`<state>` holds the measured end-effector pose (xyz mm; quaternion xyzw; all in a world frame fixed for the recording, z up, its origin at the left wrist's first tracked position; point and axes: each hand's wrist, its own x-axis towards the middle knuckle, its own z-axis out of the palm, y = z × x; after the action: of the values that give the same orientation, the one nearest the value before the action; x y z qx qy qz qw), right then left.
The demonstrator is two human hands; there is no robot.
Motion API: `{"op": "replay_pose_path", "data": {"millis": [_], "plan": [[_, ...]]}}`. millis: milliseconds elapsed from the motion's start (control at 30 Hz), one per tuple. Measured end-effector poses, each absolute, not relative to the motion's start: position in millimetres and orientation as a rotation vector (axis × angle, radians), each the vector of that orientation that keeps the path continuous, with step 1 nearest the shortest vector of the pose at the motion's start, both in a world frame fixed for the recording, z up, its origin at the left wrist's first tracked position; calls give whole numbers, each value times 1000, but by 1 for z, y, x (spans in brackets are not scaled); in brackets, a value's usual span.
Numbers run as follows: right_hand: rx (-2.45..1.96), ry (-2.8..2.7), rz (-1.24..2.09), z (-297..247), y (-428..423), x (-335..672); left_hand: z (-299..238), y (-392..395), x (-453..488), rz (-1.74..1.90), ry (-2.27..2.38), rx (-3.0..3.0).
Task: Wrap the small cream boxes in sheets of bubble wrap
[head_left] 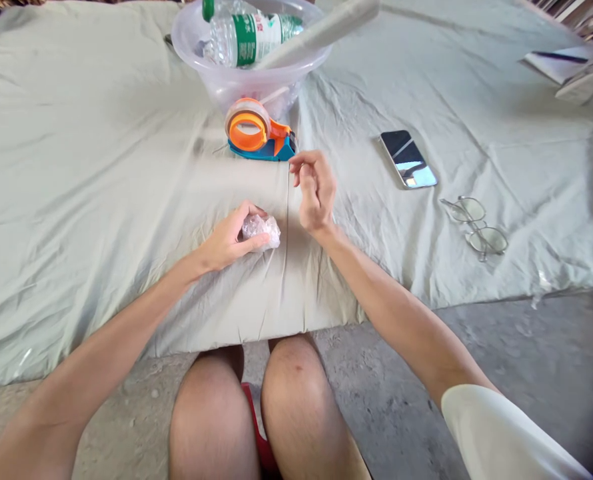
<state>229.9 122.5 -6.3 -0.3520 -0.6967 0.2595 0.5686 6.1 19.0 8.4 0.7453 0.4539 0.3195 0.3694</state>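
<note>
My left hand (229, 239) grips a small lump wrapped in clear bubble wrap (261, 231), pressing it on the pale green cloth (76, 200). My right hand (314, 190) is raised just to its right, fingers pinched together; a thin strip of clear tape seems to run from them down toward the lump, though it is hard to make out. An orange and blue tape dispenser (257, 131) stands on the cloth just beyond both hands.
A clear plastic bowl (246, 80) behind the dispenser holds a water bottle (249, 35) and a grey roll (321, 30). A phone (408, 159) and glasses (476, 227) lie on the right. Papers (559, 63) sit far right. My knees are at the cloth's front edge.
</note>
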Motion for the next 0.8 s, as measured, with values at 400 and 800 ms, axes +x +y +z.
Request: {"op": "replay_pose_path", "data": {"millis": [400,800], "plan": [[-922,-1683,500,123,1,348,14,23,1,833,1209,1891],[-1685,-1814,-188,-39,-186,447,20,22,0,807,1224,1786]]}}
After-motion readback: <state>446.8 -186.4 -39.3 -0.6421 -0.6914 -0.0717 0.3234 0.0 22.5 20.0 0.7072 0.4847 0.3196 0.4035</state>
